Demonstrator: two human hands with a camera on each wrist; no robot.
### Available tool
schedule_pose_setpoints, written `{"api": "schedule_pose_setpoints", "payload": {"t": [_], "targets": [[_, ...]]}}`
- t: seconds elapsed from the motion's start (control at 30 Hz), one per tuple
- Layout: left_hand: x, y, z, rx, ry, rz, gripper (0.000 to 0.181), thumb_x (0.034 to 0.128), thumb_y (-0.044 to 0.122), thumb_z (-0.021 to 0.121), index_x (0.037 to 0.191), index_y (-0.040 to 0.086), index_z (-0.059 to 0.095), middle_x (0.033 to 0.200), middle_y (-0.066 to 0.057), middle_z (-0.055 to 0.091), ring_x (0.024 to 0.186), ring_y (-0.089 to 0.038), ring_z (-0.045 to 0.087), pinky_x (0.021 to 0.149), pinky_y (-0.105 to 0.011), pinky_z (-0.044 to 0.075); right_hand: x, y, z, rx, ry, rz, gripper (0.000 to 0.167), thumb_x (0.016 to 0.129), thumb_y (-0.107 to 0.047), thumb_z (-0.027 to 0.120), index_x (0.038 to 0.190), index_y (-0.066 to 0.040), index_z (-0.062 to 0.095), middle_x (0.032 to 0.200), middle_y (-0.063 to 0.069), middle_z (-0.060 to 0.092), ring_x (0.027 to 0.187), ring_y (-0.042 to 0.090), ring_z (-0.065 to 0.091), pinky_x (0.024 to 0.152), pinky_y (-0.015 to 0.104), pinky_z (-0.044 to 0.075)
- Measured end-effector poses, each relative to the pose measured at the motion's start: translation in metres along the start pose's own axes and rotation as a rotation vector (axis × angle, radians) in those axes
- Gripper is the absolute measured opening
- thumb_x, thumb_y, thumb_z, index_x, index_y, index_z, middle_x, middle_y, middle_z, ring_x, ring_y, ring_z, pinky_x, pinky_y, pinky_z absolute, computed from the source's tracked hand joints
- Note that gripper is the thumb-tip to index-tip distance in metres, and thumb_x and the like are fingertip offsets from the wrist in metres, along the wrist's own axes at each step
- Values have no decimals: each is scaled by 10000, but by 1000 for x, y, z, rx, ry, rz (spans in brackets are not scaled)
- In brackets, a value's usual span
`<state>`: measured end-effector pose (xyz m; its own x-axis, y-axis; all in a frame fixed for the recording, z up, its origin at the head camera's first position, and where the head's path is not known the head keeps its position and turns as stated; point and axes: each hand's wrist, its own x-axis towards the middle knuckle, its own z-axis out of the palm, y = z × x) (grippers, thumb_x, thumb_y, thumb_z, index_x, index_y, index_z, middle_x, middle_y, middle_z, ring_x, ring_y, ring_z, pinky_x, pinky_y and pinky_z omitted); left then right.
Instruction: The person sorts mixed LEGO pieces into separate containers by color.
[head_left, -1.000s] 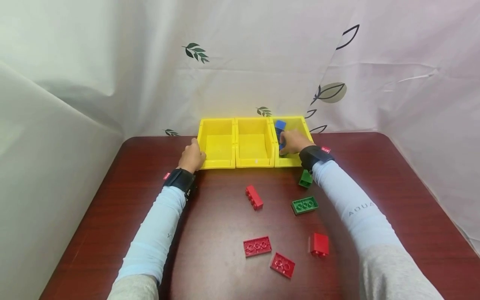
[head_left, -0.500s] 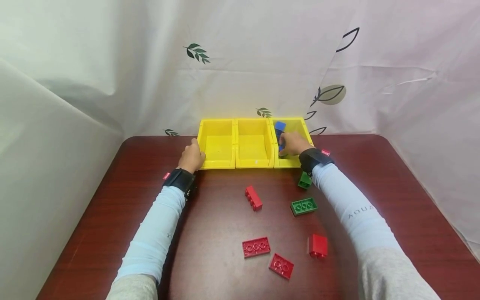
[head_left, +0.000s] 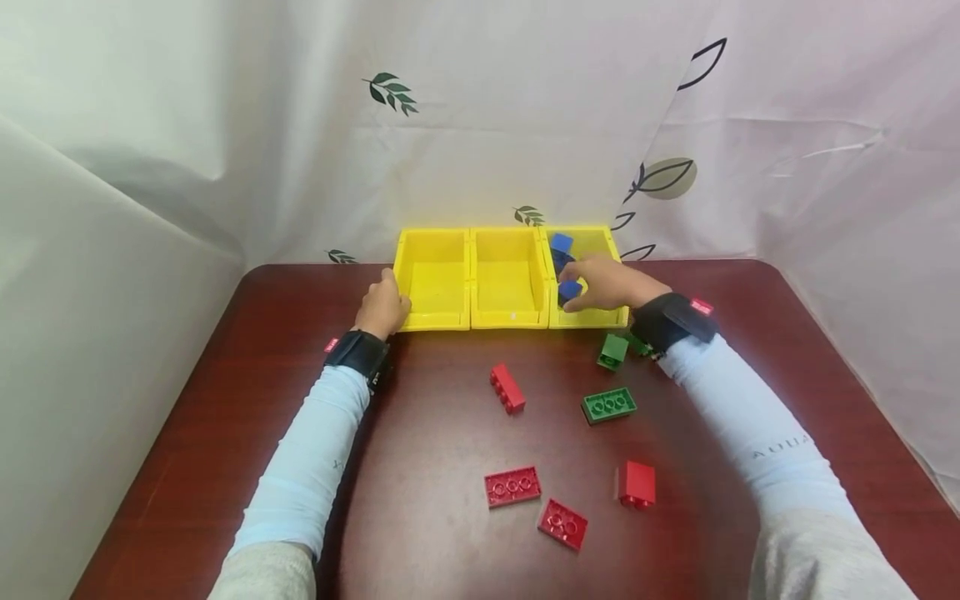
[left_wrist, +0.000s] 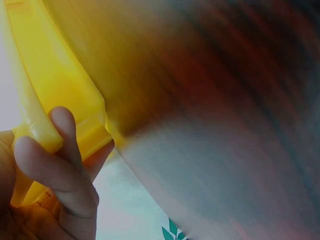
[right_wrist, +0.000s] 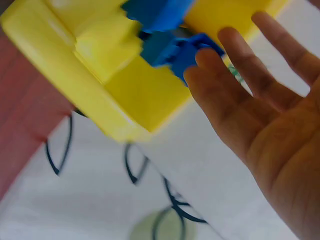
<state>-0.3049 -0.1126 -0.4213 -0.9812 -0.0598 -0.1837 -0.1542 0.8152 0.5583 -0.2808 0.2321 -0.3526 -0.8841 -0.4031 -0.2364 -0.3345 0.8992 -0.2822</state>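
Observation:
Three yellow bins stand in a row against the back curtain in the head view. My left hand (head_left: 382,307) grips the side edge of the left bin (head_left: 435,321); the left wrist view shows fingers (left_wrist: 62,172) curled around its rim. My right hand (head_left: 609,283) reaches over the right bin (head_left: 592,319), thumb and fingers spread near a blue toy brick (head_left: 568,290). More blue bricks (head_left: 561,243) lie along that bin's left wall. In the right wrist view the fingers (right_wrist: 212,82) are loosely extended beside the blue bricks (right_wrist: 165,50), gripping none.
The middle bin (head_left: 510,319) adjoins both others. Green bricks (head_left: 609,405) lie in front of the right bin, one (head_left: 639,344) partly hidden by the right wristband. Several red bricks (head_left: 513,487) are scattered nearer on the brown table (head_left: 420,450). Curtains border the table.
My right hand has let go of the blue brick and its fingers have spread. The right wrist and forearm have shifted right, uncovering another green brick. My left hand keeps its place.

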Motion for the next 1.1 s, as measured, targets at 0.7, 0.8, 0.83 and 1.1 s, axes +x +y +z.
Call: {"api": "schedule_pose_setpoints", "payload": {"t": [0.7, 0.8, 0.83, 1.1], "targets": [[2, 0, -2, 4, -17, 1, 489, 997, 142, 501, 1411, 27, 268, 1134, -209, 505, 987, -364, 552, 974, -473, 485, -134, -18, 103, -50, 210, -201, 437, 737, -161, 847, 1113, -19, 676, 1060, 137, 629, 919, 252, 612, 753, 379, 571], [2, 1, -2, 6, -20, -1, 484, 997, 138, 497, 1409, 25, 270, 1125, -209, 505, 981, -367, 552, 957, -472, 486, -138, -15, 112, -4, 253, -201, 380, 755, -92, 823, 1098, -17, 678, 1037, 125, 644, 890, 232, 632, 748, 382, 574], [2, 2, -2, 7, -20, 1, 480, 996, 138, 496, 1406, 25, 272, 1121, -208, 506, 980, -366, 551, 952, -472, 486, -139, -15, 115, 5, 276, -203, 362, 758, -72, 815, 1090, -18, 680, 1033, 124, 653, 893, 235, 643, 755, 389, 576], [0, -1, -1, 7, -21, 0, 478, 1002, 152, 475, 1411, 13, 271, 1137, -223, 509, 979, -371, 555, 942, -466, 490, -138, -14, 126, 28, 329, -139, 380, 770, -73, 807, 1118, -7, 670, 1046, 135, 682, 941, 265, 671, 790, 420, 574]]}}
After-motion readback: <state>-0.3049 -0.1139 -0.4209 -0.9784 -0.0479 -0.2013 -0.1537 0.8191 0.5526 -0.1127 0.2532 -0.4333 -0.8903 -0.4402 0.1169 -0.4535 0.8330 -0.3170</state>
